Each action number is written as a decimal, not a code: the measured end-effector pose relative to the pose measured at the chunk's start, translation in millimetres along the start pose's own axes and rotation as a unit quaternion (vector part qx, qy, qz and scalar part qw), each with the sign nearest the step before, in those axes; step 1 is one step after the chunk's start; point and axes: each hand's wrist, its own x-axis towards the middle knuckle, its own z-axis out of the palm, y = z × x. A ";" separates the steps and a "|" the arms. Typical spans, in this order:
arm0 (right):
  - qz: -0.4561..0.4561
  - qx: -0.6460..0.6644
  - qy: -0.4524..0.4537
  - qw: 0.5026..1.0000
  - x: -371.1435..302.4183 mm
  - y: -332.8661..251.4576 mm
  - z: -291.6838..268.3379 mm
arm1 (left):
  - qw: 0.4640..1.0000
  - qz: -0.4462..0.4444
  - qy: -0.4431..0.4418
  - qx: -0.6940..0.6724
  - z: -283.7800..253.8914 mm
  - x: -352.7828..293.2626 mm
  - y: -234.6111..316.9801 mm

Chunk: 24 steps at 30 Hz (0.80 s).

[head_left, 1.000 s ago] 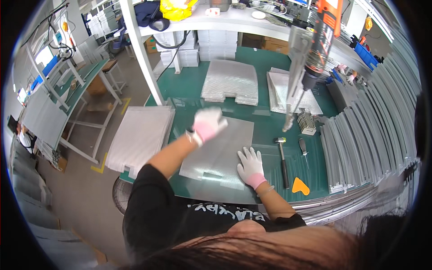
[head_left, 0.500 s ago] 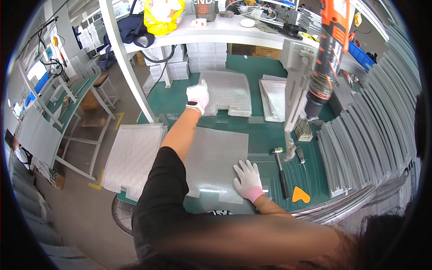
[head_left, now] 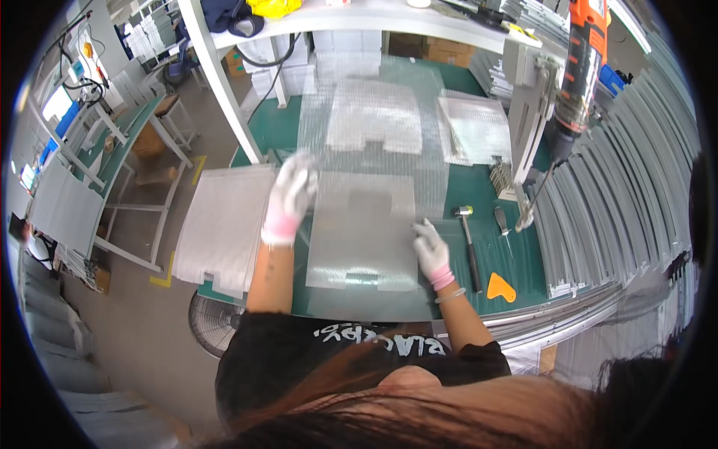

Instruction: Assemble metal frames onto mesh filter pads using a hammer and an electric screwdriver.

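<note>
In the head view, my green worktop (head_left: 527, 277) carries a grey sheet (head_left: 363, 232) right in front of me, its notched edge toward my body. Beyond it, clear ribbed film (head_left: 374, 161) spreads over a notched pale stack. A pile of pale sheets (head_left: 228, 221) lies to the left; a hammer (head_left: 470, 247), a screwdriver (head_left: 502, 221) and a yellow-orange scraper (head_left: 500, 288) lie to the right, near a long row of grey panels (head_left: 609, 202). An orange-and-black power driver (head_left: 583, 75) hangs above that side. A white shelf (head_left: 359, 19) crosses the back, and a fan (head_left: 213, 322) stands low at left.

My left hand (head_left: 294, 187), gloved and blurred, is raised beside the film's left edge, fingers partly curled; I can't tell whether it grips anything. My gloved right hand (head_left: 431, 251) sits at the grey sheet's right edge, fingers slightly bent and pointing away from me; whether it's pinching, I can't tell.
</note>
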 end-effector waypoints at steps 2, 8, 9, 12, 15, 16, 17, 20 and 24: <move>0.197 0.552 0.053 0.809 -1.0 4.9 -9.1 | 0.998 -0.025 0.034 0.053 -16.0 -69.5 -11.2; 0.151 0.102 -0.037 0.983 -28.4 -93.8 -14.2 | 0.890 -0.045 0.105 0.441 -28.6 -158.4 -39.0; 0.144 -0.023 -0.038 0.989 -27.7 -96.8 -10.8 | 0.846 -0.040 0.098 0.522 -29.9 -156.6 -41.1; 0.135 -0.098 -0.015 0.986 -32.4 -92.3 0.7 | 0.780 -0.060 0.093 0.616 -29.8 -152.7 -43.5; 0.145 -0.121 -0.025 0.982 -30.1 -93.4 4.7 | 0.737 -0.027 0.078 0.671 -37.2 -147.7 -51.2; 0.147 -0.121 -0.024 0.981 -30.7 -88.5 7.2 | 0.731 -0.046 0.071 0.677 -38.0 -146.9 -52.7; 0.116 -0.156 -0.021 0.981 -32.0 -78.7 12.1 | 0.725 -0.065 0.064 0.683 -38.9 -146.9 -54.8; 0.094 -0.214 -0.028 0.972 -32.5 -71.8 19.5 | 0.705 -0.061 0.064 0.704 -45.5 -146.8 -63.0; 0.077 -0.227 -0.043 0.970 -38.7 -65.2 20.6 | 0.695 -0.057 0.062 0.714 -47.7 -149.0 -66.6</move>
